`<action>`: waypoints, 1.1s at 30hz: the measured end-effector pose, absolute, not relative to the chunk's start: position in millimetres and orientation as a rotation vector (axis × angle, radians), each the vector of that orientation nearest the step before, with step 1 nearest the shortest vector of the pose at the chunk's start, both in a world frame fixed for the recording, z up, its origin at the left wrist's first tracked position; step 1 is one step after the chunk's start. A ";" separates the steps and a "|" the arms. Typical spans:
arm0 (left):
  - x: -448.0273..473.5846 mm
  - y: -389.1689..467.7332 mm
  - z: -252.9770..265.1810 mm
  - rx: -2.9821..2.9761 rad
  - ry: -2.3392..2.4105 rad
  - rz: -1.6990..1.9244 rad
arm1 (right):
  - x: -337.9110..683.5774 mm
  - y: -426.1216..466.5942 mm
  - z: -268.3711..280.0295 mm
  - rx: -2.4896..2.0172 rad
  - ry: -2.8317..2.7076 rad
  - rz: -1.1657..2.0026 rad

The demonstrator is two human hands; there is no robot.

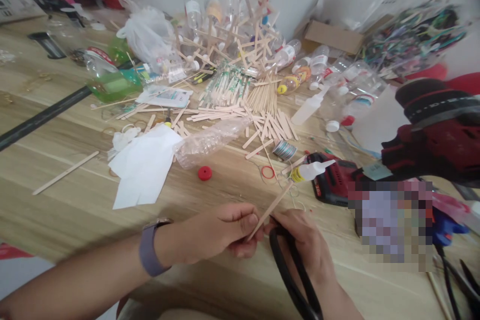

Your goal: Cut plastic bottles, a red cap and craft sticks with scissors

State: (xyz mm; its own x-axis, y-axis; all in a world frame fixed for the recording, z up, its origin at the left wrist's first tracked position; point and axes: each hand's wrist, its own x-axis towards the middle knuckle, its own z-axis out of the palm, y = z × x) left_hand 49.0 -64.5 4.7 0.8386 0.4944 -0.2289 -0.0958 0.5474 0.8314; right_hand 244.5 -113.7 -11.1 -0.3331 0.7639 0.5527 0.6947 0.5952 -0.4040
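Observation:
My left hand (228, 232), with a purple band on its wrist, pinches the lower end of a flat wooden craft stick (273, 207) between thumb and fingers. The stick slants up and to the right. Close beside it, my right hand (309, 242) is closed on black-handled scissors (277, 260), whose large loops hang toward me. The scissor blades are mostly hidden by my fingers, so I cannot tell whether they touch the stick. A small glue bottle (309, 172) with a pointed nozzle lies just beyond the stick's upper tip.
Loose craft sticks (217, 113), a wire spool (284, 150) and a clear crushed bottle (213, 142) lie ahead. White paper (146, 167) and a red cap (204, 173) are left of centre. A red-black power tool (431, 135) crowds the right. Plastic bottles (318, 62) line the back.

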 end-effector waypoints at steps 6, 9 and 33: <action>49.4 -66.4 6.7 1.111 0.530 0.366 | 242.6 -108.1 -9.6 -1.065 -2.077 0.004; 47.9 -65.9 6.2 1.353 0.615 0.362 | 240.2 -112.0 -13.1 -1.121 -1.995 0.107; 39.8 -51.9 15.0 1.819 0.529 0.420 | 238.3 -112.9 22.2 -1.108 -1.428 1.634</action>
State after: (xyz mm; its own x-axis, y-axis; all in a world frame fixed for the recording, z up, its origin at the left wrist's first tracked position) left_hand 39.8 -51.9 15.0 0.8352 0.5495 0.0223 0.1458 -0.2603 0.9544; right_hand 238.3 -112.9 22.2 -0.3968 0.9043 -0.1572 0.0346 -0.1564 -0.9871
